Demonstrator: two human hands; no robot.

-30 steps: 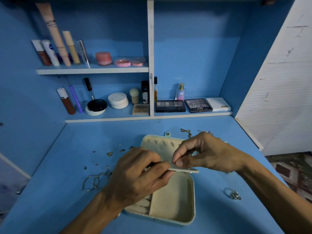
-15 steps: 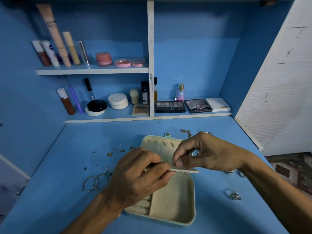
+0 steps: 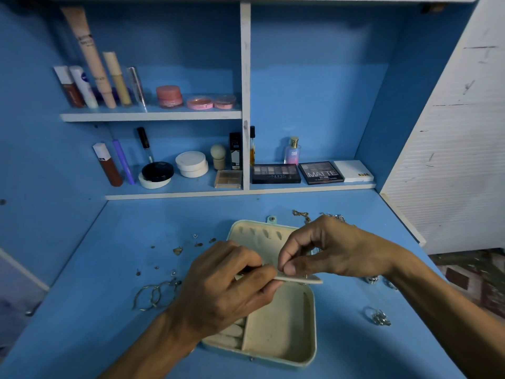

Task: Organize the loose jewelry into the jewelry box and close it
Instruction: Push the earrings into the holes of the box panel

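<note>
The jewelry box (image 3: pixel 278 340) is lying open on the counter (image 3: pixel 109 337), directly beneath the fingers (image 3: pixel 259 280) of the left hand (image 3: pixel 218 285) and right hand (image 3: pixel 336 253), which are meeting over its middle and pinching a panel (image 3: pixel 308 280) between them. Bangles (image 3: pixel 153 295) are lying left of the fingers, with earrings (image 3: pixel 177 251) sitting behind those. Chains (image 3: pixel 302 214) are lying behind the fingers, a ring cluster (image 3: pixel 378 317) is sitting well to their right, and the shelf (image 3: pixel 175 194) is running farthest behind.
</note>
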